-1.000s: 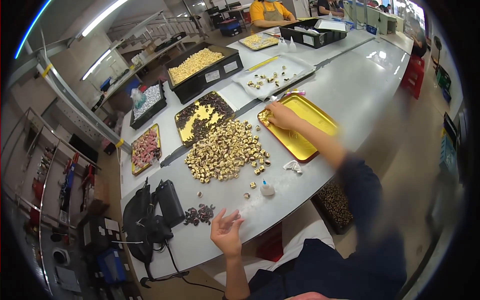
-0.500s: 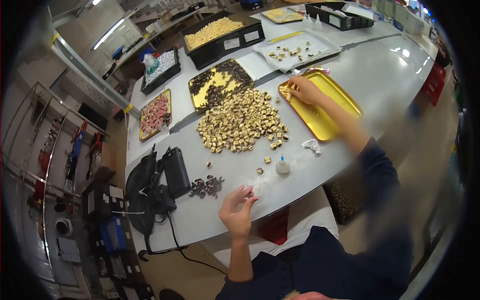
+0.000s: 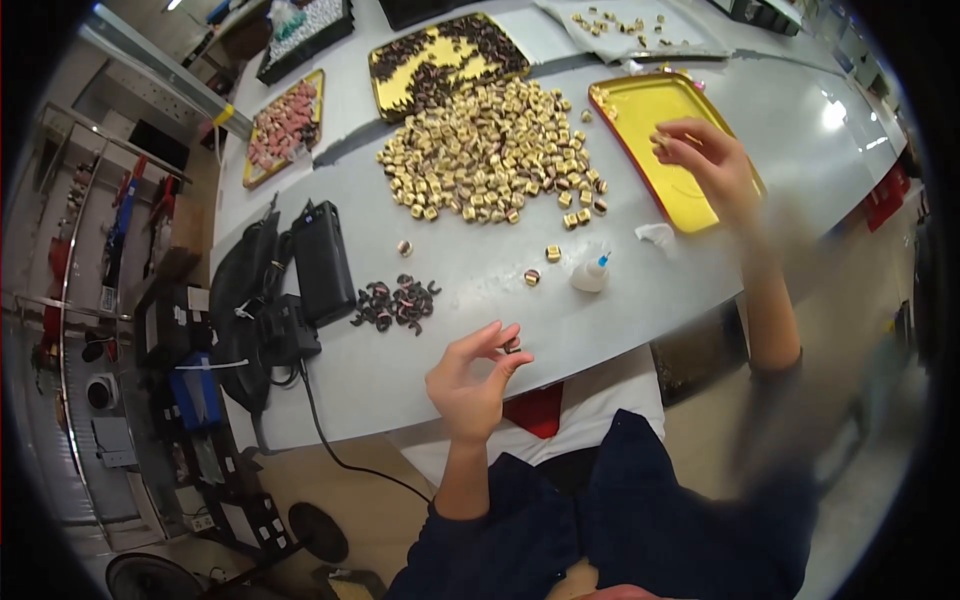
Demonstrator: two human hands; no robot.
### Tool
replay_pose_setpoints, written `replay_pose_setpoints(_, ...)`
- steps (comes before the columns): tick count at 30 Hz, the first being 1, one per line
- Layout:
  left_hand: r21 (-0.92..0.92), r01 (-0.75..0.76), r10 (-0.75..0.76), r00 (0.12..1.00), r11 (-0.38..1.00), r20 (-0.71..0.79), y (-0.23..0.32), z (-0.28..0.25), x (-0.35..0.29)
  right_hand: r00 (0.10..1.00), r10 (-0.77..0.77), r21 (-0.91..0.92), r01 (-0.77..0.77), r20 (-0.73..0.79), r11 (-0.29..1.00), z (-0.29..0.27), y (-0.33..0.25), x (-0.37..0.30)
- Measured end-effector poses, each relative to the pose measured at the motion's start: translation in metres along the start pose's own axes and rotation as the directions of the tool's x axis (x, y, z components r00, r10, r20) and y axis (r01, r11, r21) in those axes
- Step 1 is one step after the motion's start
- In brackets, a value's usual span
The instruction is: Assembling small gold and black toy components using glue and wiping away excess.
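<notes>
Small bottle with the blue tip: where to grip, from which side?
I'd pinch the small bottle across its wide body, coming from the near right. It stands upright, its blue tip looks too thin to hold, and two small pieces lie to its left.

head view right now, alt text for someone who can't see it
A person's left hand pinches a small dark piece near the edge of a grey table, while the right hand holds a small yellowish piece over a gold tray. Nearby are a heap of gold-and-dark blocks, a small dark pile and a blue-tipped bottle.
</notes>
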State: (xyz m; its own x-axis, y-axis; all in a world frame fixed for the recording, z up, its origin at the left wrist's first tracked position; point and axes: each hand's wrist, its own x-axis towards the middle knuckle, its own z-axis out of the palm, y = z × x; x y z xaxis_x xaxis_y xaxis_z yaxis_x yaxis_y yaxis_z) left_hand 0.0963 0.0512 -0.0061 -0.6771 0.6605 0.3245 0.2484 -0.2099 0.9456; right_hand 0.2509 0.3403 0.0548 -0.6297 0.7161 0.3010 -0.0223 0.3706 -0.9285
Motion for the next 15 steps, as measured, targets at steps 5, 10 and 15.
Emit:
replay_pose_setpoints(5,-0.027,-0.078,0.078,0.997,0.997,0.011,-0.003,0.003,0.003,0.999,0.024,0.291,-0.01,-0.045,0.957,0.018,-0.011,-0.067)
replay_pose_setpoints(10,-0.065,-0.109,0.111,0.993,0.992,0.027,-0.004,0.002,0.004,0.995,-0.057,0.532,0.002,0.086,0.847,0.063,-0.03,-0.107)
replay_pose_setpoints(15,-0.127,-0.2,0.206,0.978,0.972,0.031,-0.013,-0.001,0.003,0.927,0.194,0.612,-0.36,0.322,0.704,0.112,-0.03,-0.128)
